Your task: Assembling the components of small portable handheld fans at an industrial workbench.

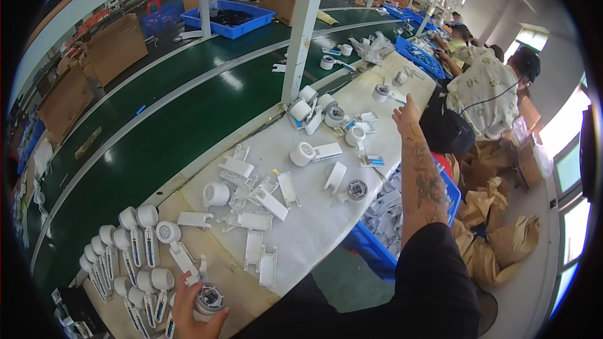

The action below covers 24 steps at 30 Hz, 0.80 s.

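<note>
My left hand (186,312) is closed around a white handheld fan (209,297) at the near edge of the table. Its round head faces up without a cover and shows the inner parts. My right arm stretches far forward, and my right hand (407,115) is open, its thumb apart from the fingers. Close to those fingertips lies another white fan (381,92) with its handle toward the hand; whether they touch, I cannot tell. Just ahead of my left hand lies a fan with a grille (168,232). Rows of white fans (146,216) sit at the left.
White plastic handle shells (270,203) and fan heads (217,194) lie scattered across the table (314,229). A blue crate (370,249) of white parts stands below its right edge. Beyond runs a green conveyor (182,129), with a metal post (304,34) beside it. Co-workers (490,88) sit at right.
</note>
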### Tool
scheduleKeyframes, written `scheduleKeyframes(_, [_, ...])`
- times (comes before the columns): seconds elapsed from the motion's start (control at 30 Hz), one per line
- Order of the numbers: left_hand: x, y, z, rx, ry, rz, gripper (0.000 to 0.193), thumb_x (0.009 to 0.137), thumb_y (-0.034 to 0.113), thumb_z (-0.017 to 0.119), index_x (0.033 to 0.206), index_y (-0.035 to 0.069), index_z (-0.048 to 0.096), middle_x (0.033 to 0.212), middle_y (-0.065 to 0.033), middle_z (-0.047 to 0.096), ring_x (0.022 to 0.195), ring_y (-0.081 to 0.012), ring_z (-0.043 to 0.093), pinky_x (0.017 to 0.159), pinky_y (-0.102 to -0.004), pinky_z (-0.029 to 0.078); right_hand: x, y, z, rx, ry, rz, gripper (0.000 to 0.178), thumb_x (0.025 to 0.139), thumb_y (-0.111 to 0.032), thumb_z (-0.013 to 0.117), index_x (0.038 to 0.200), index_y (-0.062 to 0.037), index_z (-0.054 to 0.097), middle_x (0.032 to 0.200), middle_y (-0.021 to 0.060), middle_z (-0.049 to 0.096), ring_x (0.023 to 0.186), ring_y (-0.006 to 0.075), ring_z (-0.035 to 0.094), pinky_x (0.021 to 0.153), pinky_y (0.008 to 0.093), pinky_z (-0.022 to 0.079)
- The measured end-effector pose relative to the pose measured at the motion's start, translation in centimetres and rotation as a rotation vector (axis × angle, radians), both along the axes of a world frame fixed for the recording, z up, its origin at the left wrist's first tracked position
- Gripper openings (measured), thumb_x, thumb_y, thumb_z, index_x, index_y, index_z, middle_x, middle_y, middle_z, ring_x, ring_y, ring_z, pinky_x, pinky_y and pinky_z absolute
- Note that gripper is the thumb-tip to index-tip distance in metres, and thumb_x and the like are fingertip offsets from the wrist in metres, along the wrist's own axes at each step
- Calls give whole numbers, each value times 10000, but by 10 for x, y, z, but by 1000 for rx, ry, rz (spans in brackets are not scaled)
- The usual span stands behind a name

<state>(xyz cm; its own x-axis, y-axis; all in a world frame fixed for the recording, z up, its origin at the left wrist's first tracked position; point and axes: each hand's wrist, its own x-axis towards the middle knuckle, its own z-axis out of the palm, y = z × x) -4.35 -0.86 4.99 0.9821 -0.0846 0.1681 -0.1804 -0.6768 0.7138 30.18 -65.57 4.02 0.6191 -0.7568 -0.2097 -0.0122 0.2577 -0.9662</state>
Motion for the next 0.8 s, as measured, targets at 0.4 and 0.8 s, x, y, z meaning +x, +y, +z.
scheduleKeyframes(0.4, [46, -12, -20, 231, -159, -131, 677, 596, 173, 859, 1238, 197, 643, 1421, -196, 494, 837, -304, 638, 746, -381, 537, -71, 173, 25, -512, -151, 467, 253, 915, -241, 634, 1031, -23, 692, 873, 43, 673, 717, 95, 556, 633, 236, 418])
scheduleKeyframes(0.8, [23, -16, -44, 273, -106, -121, 612, 735, 172, 749, 1325, 229, 597, 1394, -188, 504, 921, -293, 579, 840, -379, 510, -108, 487, 3, -1812, -268, 1387, 351, 738, -295, 768, 1033, -118, 697, 1062, 73, 691, 1166, 274, 550, 960, 457, 394])
